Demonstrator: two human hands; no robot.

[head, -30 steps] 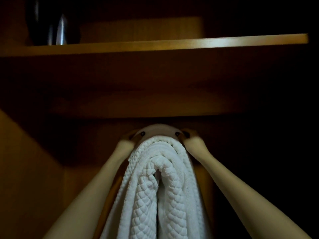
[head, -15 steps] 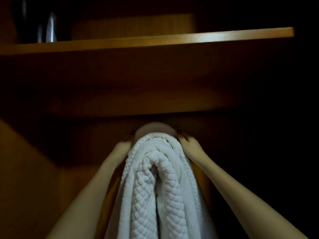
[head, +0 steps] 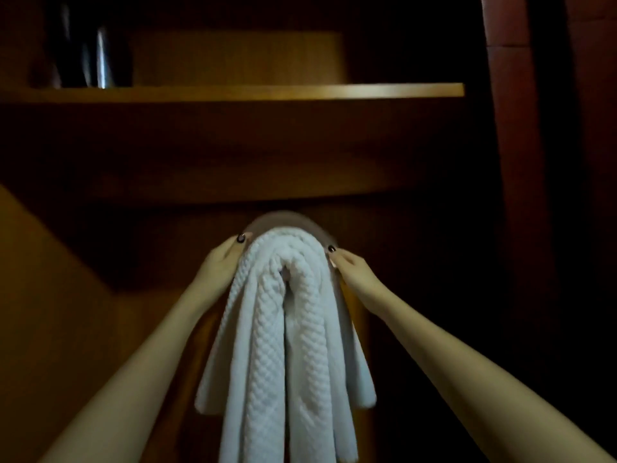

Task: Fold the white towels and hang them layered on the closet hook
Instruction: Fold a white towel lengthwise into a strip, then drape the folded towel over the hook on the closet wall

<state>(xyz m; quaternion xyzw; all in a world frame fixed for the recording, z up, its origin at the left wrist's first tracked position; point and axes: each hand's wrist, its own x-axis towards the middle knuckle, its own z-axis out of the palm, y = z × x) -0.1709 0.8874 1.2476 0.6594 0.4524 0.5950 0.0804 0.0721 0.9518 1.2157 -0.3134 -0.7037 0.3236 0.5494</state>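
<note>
The bare left forearm (head: 157, 349) and bare right forearm (head: 454, 349) rise from the bottom corners toward the middle. Between them hang the white towels (head: 267, 345), thick cloth with a raised diamond weave, folded into long bands and draped in layers. A shorter, smoother layer ends in 2 rounded lobes low on either side. These lobes show now, where 0.5 s ago they lay below the frame edge. The longer woven layers run out of the bottom of the view.

Higher up, the left hand (head: 222, 262) grips the left edge of the bundle just under its crest, with a dark-painted thumbnail on top. The right hand (head: 352, 272) pinches the smooth outer edge on the right, fingers curled. Both hands keep the places they had 0.5 s ago, though the right fingers, then flatter on the cloth, now bend round the edge.

Whatever carries the towels is hidden under the fold. They hang inside the closet, beside its tan wooden wall (head: 83, 329) and below the light wooden shelf (head: 300, 90). That shelf sits lower in view than before, and a reddish-brown upright panel (head: 514, 195) has come in at the right. On the shelf's left end stands a dark glossy vessel (head: 83, 51); its contents cannot be seen.
</note>
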